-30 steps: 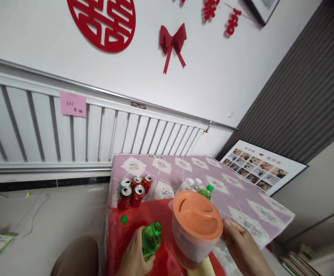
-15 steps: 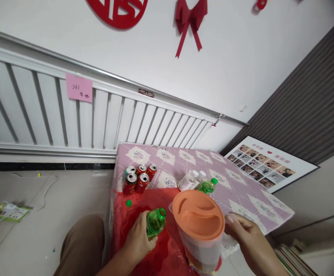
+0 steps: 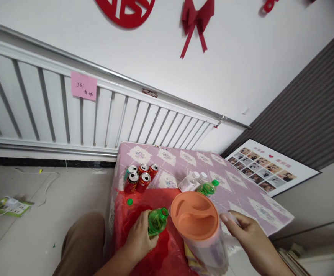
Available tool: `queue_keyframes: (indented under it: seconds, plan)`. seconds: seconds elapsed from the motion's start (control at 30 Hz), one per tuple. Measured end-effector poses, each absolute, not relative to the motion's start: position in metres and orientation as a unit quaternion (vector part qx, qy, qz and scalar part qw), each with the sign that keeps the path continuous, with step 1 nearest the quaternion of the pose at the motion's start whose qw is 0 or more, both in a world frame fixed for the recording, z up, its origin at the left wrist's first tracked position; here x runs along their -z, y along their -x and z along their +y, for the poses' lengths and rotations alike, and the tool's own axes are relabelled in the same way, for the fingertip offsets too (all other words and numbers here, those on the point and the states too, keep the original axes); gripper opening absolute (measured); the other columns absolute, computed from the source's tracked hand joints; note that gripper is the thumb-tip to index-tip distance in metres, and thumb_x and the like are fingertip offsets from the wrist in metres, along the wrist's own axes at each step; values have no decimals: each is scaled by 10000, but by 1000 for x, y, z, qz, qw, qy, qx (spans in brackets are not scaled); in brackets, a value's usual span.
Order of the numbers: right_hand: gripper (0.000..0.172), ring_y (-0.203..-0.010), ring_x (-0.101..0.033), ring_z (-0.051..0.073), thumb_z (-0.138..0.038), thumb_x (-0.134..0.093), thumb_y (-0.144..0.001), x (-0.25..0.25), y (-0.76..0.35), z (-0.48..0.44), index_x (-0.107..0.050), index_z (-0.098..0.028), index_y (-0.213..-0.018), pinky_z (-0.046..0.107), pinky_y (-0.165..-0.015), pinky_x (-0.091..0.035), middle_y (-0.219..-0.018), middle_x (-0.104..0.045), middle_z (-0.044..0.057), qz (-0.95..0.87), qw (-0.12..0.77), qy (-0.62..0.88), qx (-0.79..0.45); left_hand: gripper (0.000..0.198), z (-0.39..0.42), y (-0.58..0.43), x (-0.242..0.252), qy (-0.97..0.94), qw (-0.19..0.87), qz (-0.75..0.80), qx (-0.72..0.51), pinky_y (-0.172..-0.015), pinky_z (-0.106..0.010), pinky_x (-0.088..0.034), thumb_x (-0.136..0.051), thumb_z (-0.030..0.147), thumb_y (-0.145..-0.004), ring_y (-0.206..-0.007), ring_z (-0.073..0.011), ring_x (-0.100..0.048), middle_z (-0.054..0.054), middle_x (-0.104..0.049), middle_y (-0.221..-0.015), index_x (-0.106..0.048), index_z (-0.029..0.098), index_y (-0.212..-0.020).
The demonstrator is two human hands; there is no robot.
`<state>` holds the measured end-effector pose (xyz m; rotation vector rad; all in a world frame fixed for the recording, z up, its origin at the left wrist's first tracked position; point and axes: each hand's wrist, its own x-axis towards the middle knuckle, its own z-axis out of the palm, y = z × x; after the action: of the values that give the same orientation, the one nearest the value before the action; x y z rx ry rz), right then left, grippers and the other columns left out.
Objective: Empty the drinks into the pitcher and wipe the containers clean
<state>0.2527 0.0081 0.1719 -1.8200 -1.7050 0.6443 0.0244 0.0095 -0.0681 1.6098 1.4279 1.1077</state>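
Note:
My left hand [image 3: 141, 237] is closed around an uncapped green plastic bottle [image 3: 157, 222], whose open mouth leans slightly right. The handle of a clear pitcher [image 3: 210, 253] with an orange lid [image 3: 195, 216] is in my right hand [image 3: 246, 232], fingers wrapped round it. Tilted left, the pitcher has its spout side close to the bottle's mouth; I cannot tell whether they touch. Beyond my left hand a green cap [image 3: 130, 202] lies on the red tray-like surface [image 3: 155, 195]. A folded yellow cloth [image 3: 192, 258] shows beside the pitcher's lower part.
Several drink cans [image 3: 144, 182] stand at the back left of the patterned tablecloth [image 3: 184, 161]. Two clear bottles with white caps [image 3: 188, 182] and a capped green bottle [image 3: 208, 188] are behind the pitcher. A radiator [image 3: 118, 119] runs along the wall; a power strip [image 3: 12, 207] lies on the floor.
The pitcher has tipped left: its lid end moved slightly toward the green bottle and its base swung right, uncovering more of the yellow cloth. My left hand keeps the bottle nearly in place.

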Motion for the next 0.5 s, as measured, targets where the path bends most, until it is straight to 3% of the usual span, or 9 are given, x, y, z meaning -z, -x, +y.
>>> queue_keyframes:
  seconds: [0.5]
  plan:
    - [452, -528, -383, 134, -608, -521, -747, -183, -244, 19, -441, -214, -540, 237, -468, -329, -523, -373, -30, -694, 209, 674, -142, 701, 10, -23, 67, -624, 353, 552, -426, -1051, -410, -428, -649, 182, -626, -1216, -303, -543, -172, -573, -1298, -426, 138, -1289]
